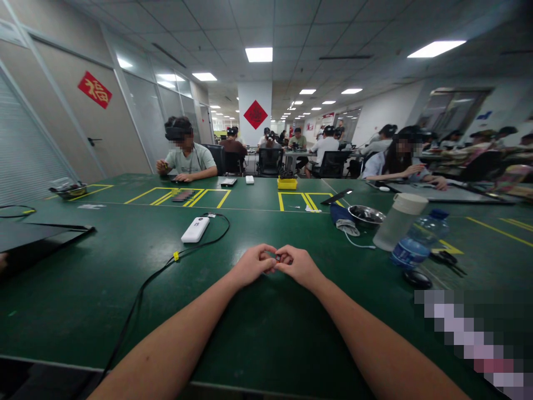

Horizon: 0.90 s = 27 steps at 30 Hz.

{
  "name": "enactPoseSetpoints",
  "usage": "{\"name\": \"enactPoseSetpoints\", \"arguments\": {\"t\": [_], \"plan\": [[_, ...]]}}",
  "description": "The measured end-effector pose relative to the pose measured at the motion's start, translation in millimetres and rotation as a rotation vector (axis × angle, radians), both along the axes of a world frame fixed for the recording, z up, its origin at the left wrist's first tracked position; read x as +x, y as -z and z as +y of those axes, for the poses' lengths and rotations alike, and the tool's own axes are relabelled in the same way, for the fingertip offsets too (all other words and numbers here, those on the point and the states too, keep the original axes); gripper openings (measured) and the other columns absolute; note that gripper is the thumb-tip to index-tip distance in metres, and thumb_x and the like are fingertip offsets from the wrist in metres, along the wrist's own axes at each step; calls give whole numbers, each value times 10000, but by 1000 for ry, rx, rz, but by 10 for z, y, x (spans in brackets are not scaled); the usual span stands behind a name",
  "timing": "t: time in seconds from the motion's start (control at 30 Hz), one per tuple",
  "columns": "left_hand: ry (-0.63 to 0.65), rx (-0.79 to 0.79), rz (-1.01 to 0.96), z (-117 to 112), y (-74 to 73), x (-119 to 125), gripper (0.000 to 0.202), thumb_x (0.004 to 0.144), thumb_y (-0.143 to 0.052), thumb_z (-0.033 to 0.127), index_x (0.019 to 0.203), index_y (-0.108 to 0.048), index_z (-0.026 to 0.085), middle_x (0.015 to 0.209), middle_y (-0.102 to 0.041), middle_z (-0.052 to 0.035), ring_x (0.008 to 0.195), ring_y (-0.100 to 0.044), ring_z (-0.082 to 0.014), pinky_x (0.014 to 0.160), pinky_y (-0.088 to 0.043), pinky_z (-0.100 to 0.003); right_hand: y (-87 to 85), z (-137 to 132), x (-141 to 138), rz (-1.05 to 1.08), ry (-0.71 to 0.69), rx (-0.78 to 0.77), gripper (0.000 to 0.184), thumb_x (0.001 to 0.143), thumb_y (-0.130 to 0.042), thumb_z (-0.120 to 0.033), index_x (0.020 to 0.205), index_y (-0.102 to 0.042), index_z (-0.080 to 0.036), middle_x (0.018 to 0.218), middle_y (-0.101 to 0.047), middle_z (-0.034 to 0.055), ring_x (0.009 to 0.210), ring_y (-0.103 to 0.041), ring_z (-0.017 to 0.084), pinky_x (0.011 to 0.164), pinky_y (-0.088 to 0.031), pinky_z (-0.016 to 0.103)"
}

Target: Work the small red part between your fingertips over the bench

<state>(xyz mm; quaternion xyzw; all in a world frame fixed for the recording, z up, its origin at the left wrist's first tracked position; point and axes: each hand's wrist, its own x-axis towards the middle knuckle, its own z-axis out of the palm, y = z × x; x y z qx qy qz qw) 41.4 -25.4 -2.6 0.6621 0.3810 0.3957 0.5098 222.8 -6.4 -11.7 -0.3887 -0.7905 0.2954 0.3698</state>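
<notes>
Just above the green table, my left hand (256, 264) and my right hand (298, 266) meet at the fingertips in the middle of the head view. Both have curled, pinching fingers. Between them shows a tiny dark and pale thing (277, 258), too small and too covered by fingers to name. A white power bank (195, 229) marked 15 lies beyond my left hand, with a black cable (154, 275) running beside it towards me.
On the green table (250, 344) at the right stand a frosted bottle (397, 225), a blue-labelled water bottle (416, 244) and a metal bowl (366, 215). A yellow box (287, 183) sits at the far edge. People sit opposite. A dark panel (37, 236) lies at left.
</notes>
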Motion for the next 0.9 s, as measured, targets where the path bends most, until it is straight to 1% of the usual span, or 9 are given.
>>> {"name": "enactPoseSetpoints", "arguments": {"t": [0.13,0.2,0.3,0.4,0.57,0.7,0.9], "plan": [[-34,-42,-27,-8,-29,10,305,744,-625,240,1016,-566,115,669,-646,-22,561,-599,-114,569,-472,-234,21,20,-7,-16,16,-46,283,619,-745,-339,795,-597,-174,624,-604,-18,551,-556,118,523,-429,223],[-59,-70,-45,-10,-34,11,294,743,-626,223,1007,-561,110,667,-645,-23,552,-596,-109,567,-473,-231,31,20,-5,-28,2,-39,255,632,-733,-338,764,-584,-178,610,-589,-24,542,-541,112,510,-411,215],[-91,-104,-68,-6,-23,11,272,748,-626,207,990,-554,106,666,-644,-27,550,-594,-101,562,-472,-222,40,5,-3,-55,-43,-14,184,697,-676,-310,792,-591,-177,604,-577,-26,520,-519,101,494,-388,206],[-101,-123,-75,6,4,10,240,754,-629,218,956,-557,109,656,-641,-27,544,-592,-98,552,-469,-217,35,-13,-5,-81,-45,20,157,734,-633,-289,839,-612,-175,605,-578,-22,505,-507,98,492,-381,206],[-101,-98,-86,24,33,13,229,736,-654,237,906,-564,112,667,-642,-29,552,-594,-100,552,-467,-222,9,-20,-11,-101,-13,46,154,742,-625,-302,828,-625,-175,617,-593,-12,520,-517,105,500,-381,210],[-125,-78,-61,28,24,16,235,713,-670,225,896,-569,119,651,-635,-19,551,-590,-103,545,-458,-222,9,-1,-5,-118,3,107,157,742,-632,-323,807,-642,-180,635,-596,-3,535,-509,110,505,-366,216],[-136,-73,-72,36,22,13,222,721,-654,209,900,-556,122,635,-629,-12,544,-584,-101,549,-453,-223,24,15,16,-136,24,136,126,747,-622,-292,807,-651,-185,632,-588,-4,542,-502,113,507,-349,221]]}}
